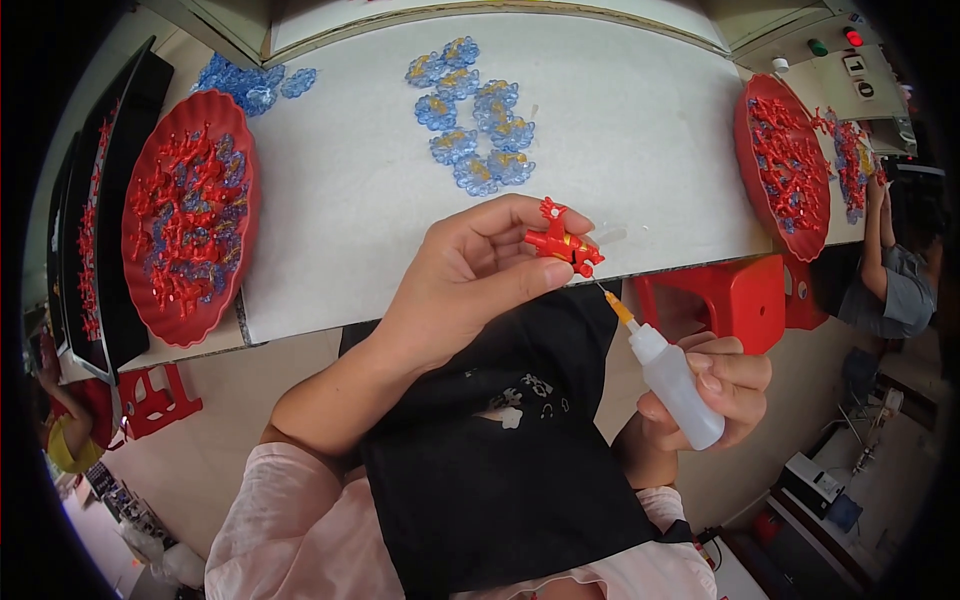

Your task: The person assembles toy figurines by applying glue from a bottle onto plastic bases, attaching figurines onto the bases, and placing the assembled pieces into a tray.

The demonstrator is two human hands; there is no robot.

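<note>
Left hand [470, 275] is pinching a small red plastic piece [562, 243] between thumb and fingertips, holding it in the air just off the near edge of the white table [620, 130]. Right hand [715, 390] is wrapping closed around a small white squeeze bottle [678, 385], lower and to the right of the piece. The bottle's orange nozzle [620, 306] is ending in a thin needle tip that is sitting just under the red piece (touching or a hair apart, cannot tell).

Bottle's long axis is running diagonally, base low right, tip pointing up and to the left toward the piece. The red piece is lying roughly crosswise, its long axis sloping slightly down to the right, with a bit of yellow showing at its middle.

Both hands are working over the lap, above a black cloth [500, 450], with open air around them. A red stool [720, 300] is standing just right of the bottle tip, under the table edge.

On the table: a cluster of blue translucent flowers [475, 115] mid-top, a red tray [190, 215] of red and blue parts at far left, another red tray [785, 165] far right. Another person's arm [878, 235] is reaching toward that right tray.
</note>
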